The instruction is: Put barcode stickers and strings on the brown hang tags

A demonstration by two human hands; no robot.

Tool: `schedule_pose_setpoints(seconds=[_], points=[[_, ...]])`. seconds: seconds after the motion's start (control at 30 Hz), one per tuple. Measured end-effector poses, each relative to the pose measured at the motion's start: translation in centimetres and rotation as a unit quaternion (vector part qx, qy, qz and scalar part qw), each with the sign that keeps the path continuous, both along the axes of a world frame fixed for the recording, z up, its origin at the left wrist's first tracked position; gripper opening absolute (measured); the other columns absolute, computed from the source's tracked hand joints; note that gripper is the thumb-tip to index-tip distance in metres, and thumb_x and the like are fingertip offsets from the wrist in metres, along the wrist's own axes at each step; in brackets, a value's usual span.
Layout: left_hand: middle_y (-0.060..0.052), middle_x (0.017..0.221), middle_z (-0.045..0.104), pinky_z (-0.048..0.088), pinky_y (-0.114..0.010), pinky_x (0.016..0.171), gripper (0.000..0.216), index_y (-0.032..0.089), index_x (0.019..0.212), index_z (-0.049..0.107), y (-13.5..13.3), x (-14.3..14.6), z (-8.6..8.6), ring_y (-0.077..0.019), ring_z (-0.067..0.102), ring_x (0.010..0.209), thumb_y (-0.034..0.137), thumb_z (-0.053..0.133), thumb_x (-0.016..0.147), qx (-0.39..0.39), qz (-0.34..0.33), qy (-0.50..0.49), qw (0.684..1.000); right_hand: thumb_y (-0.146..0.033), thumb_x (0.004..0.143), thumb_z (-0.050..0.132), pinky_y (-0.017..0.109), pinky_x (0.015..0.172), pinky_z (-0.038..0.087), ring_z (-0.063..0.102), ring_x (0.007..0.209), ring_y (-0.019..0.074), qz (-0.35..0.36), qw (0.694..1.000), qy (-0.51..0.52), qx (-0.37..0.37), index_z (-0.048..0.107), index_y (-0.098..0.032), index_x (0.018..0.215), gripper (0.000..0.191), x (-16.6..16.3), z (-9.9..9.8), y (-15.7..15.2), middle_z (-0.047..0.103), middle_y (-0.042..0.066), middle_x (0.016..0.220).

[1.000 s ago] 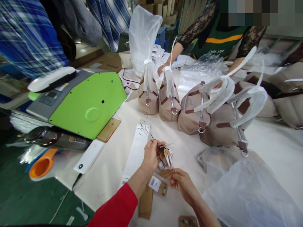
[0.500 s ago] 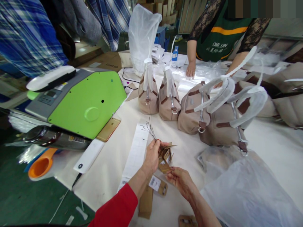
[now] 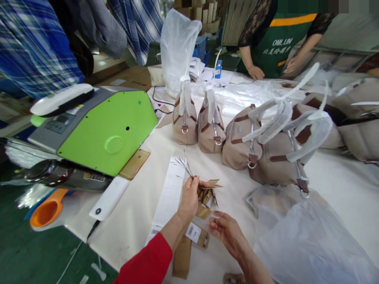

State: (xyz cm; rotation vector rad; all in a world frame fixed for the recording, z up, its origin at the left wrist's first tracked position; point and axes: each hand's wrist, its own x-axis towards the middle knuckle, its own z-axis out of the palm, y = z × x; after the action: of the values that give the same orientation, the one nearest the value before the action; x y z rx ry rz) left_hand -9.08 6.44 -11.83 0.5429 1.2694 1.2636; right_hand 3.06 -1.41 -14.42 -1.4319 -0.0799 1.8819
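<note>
So my L hand [image 3: 189, 197] is pinching dark strings [image 3: 187, 169], prob. for bunching the brown tags [image 3: 204, 211] alongside, while my R hand [image 3: 226, 228] is hovering nearby, half-curled, can't tell if gripping anything.

The tags [image 3: 203, 212] you hold look like matt card on thin strings [image 3: 187, 169], and your desk [image 3: 154, 157] has a smooth, dull surface. You have bags [image 3: 235, 152] of matt cloth with smooth, leather-like trim [image 3: 278, 158], crinkled translucent plastic wrapping [image 3: 314, 240] and a machine panel [image 3: 97, 130] with a smooth satin finish.
</note>
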Motion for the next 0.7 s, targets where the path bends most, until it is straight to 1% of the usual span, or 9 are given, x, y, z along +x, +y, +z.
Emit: schedule_pose_setpoints(seconds=[0.07, 0.17, 0.27, 0.43, 0.57, 0.7], points=[[-0.001, 0.06, 0.063, 0.044, -0.028, 0.064, 0.03, 0.019, 0.064, 0.057, 0.0, -0.1, -0.3, -0.0146, 0.056, 0.057, 0.047, 0.054, 0.075, -0.005, 0.012, -0.002, 1.0, -0.011, 0.056, 0.07, 0.022, 0.056, 0.051, 0.059, 0.049, 0.0088, -0.009, 1.0, -0.021, 0.002, 0.055, -0.016, 0.08, 0.028, 0.7, 0.6, -0.7, 0.065, -0.002, 0.058], [-0.001, 0.059, 0.063, 0.043, -0.028, 0.061, 0.029, 0.019, 0.063, 0.056, 0.0, -0.1, -0.5, -0.014, 0.055, 0.055, 0.046, 0.055, 0.075, -0.015, 0.024, -0.003, 1.0, -0.02, 0.05, 0.074, 0.023, 0.059, 0.051, 0.058, 0.049, 0.0078, -0.01, 0.999, -0.05, 0.014, 0.056, -0.016, 0.08, 0.035, 1.7, 1.3, -1.6, 0.066, -0.003, 0.059], [-0.002, 0.06, 0.063, 0.042, -0.027, 0.059, 0.03, 0.019, 0.063, 0.055, 0.0, -0.1, -0.6, -0.0138, 0.054, 0.054, 0.047, 0.054, 0.074, -0.025, 0.037, -0.003, 0.999, -0.026, 0.05, 0.075, 0.026, 0.062, 0.052, 0.057, 0.048, 0.0078, 0.006, 0.997, -0.075, 0.025, 0.06, -0.015, 0.078, 0.035, 2.2, 1.4, -2.0, 0.065, -0.002, 0.059], [-0.002, 0.058, 0.062, 0.043, -0.028, 0.058, 0.031, 0.019, 0.061, 0.055, 0.0, -0.1, -0.4, -0.0138, 0.054, 0.054, 0.048, 0.057, 0.071, -0.029, 0.047, -0.003, 0.998, -0.027, 0.045, 0.073, 0.024, 0.054, 0.048, 0.055, 0.043, 0.0081, 0.024, 0.993, -0.116, 0.029, 0.064, -0.016, 0.068, 0.027, 2.3, 0.7, -2.2, 0.062, -0.004, 0.053], [-0.001, 0.057, 0.061, 0.044, -0.028, 0.06, 0.032, 0.018, 0.06, 0.056, -0.2, 0.0, 0.0, -0.014, 0.055, 0.056, 0.048, 0.059, 0.07, -0.026, 0.048, -0.006, 0.999, -0.027, 0.049, 0.068, 0.025, 0.058, 0.049, 0.056, 0.046, 0.0085, 0.034, 0.993, -0.109, 0.039, 0.066, -0.016, 0.068, 0.022, 1.6, 0.9, -2.1, 0.062, -0.003, 0.055], [0.0, 0.056, 0.059, 0.043, -0.027, 0.058, 0.033, 0.018, 0.062, 0.054, -0.3, 0.0, 0.2, -0.0125, 0.053, 0.053, 0.05, 0.061, 0.068, -0.026, 0.053, -0.021, 0.998, -0.028, 0.049, 0.066, 0.027, 0.062, 0.05, 0.053, 0.046, 0.0074, 0.032, 0.994, -0.097, 0.047, 0.066, -0.016, 0.068, 0.023, 1.0, 1.2, -2.1, 0.061, -0.004, 0.057]])
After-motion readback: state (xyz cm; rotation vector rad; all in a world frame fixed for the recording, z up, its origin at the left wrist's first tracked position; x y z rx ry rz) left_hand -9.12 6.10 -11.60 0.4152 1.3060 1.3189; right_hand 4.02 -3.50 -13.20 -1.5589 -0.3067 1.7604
